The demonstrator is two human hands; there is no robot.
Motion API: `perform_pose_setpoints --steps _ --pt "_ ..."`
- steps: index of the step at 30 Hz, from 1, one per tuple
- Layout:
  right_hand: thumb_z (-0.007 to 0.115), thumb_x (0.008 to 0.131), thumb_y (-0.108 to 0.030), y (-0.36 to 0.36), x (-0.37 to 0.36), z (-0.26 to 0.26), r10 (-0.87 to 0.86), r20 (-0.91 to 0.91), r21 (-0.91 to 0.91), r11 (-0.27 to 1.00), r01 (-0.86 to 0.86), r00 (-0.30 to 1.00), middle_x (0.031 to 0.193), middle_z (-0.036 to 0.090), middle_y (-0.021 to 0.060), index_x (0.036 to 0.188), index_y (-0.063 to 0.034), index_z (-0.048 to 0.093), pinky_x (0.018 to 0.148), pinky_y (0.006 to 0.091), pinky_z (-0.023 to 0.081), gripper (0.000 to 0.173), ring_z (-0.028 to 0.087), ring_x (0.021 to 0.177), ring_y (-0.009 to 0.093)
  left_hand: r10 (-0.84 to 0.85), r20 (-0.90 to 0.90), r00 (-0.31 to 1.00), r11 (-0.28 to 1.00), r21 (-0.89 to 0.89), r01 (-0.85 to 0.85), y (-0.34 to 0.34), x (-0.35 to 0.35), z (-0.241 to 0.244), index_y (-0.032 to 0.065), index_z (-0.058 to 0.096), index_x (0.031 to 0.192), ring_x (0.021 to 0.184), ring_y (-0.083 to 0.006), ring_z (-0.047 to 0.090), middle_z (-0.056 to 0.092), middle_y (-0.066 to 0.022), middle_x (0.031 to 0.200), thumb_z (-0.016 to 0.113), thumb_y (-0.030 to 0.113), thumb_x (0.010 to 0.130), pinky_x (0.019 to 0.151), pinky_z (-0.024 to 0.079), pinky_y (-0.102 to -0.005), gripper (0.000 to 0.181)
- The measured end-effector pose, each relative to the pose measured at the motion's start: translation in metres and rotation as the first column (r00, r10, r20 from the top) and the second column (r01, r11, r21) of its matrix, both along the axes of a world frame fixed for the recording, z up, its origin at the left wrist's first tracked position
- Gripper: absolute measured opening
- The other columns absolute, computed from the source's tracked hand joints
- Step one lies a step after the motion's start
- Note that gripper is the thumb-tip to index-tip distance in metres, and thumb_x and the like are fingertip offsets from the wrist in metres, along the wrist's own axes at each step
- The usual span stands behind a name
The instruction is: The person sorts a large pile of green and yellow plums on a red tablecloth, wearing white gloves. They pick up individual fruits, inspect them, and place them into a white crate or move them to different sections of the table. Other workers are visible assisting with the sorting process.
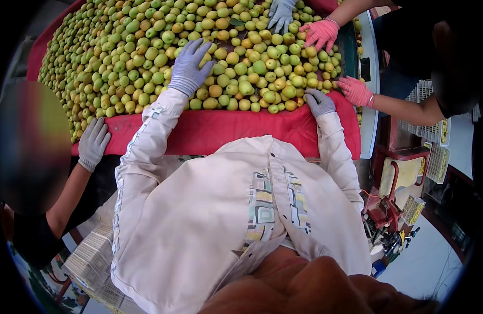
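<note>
My left hand (189, 67), in a lavender knit work glove, lies palm down on a broad heap of small round green-and-yellow fruits (147, 70), which look like plums or apricots. Its fingers are spread, and no fruit shows in its grasp. My right hand (321, 103), in a greyish glove, is at the near right edge of the heap, by the red cloth (233, 131) that pads the rim. Its fingertips reach the nearest fruits. Whether it pinches one is hidden.
Across at the right, a co-worker's pink-gloved hands (323, 34) touch the fruit and rim. Another person's grey-gloved hand (281, 15) reaches in from the top. At left, a gloved hand (94, 143) rests on the cloth. White plastic crates (438, 163) stand right, beside a red-framed chair (398, 176).
</note>
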State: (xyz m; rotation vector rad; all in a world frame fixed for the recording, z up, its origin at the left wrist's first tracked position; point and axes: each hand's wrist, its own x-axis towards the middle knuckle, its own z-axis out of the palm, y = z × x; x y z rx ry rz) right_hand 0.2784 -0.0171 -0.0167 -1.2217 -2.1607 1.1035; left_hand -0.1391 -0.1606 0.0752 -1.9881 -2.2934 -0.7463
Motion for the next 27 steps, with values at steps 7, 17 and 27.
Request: perform_pose_setpoints --steps 7,17,27 --pt "0.065 0.091 -0.023 -0.034 -0.058 0.057 0.66 0.151 -0.499 0.693 -0.52 0.735 0.112 0.07 0.0133 0.123 -0.0083 0.066 0.092 0.0316 0.05 0.035 0.066 0.106 0.024 0.215 0.01 0.977 0.94 -0.274 -0.204 -0.153 -0.048 -0.004 0.0103 0.055 0.135 0.126 -0.0353 0.051 0.057 -0.0155 0.134 0.078 0.028 0.078 0.107 0.041 -0.0452 0.064" --pt "0.061 0.095 -0.034 -0.015 -0.088 0.049 0.608 0.173 -0.46 0.746 -0.482 0.775 0.126 0.063 0.0142 0.143 -0.0053 0.047 0.1 0.0296 0.044 0.058 0.056 0.121 0.022 0.322 -0.054 0.945 0.885 -0.336 -0.321 -0.143 -0.009 -0.017 0.0172 0.052 0.14 0.122 -0.0343 0.055 0.047 -0.015 0.146 0.077 0.037 0.076 0.102 0.045 -0.0444 0.072" --pt "0.064 0.09 -0.03 0.04 -0.106 0.024 0.254 0.337 0.156 0.935 -0.319 0.907 0.129 0.057 0.0248 0.145 -0.0076 0.042 0.098 0.0401 0.047 0.064 0.056 0.117 0.04 0.244 -0.044 0.969 0.824 -0.517 -0.232 -0.072 0.012 -0.009 0.0071 0.022 0.153 0.142 -0.0433 0.025 0.028 -0.0147 0.157 0.088 0.05 0.057 0.115 0.033 -0.0495 0.124"
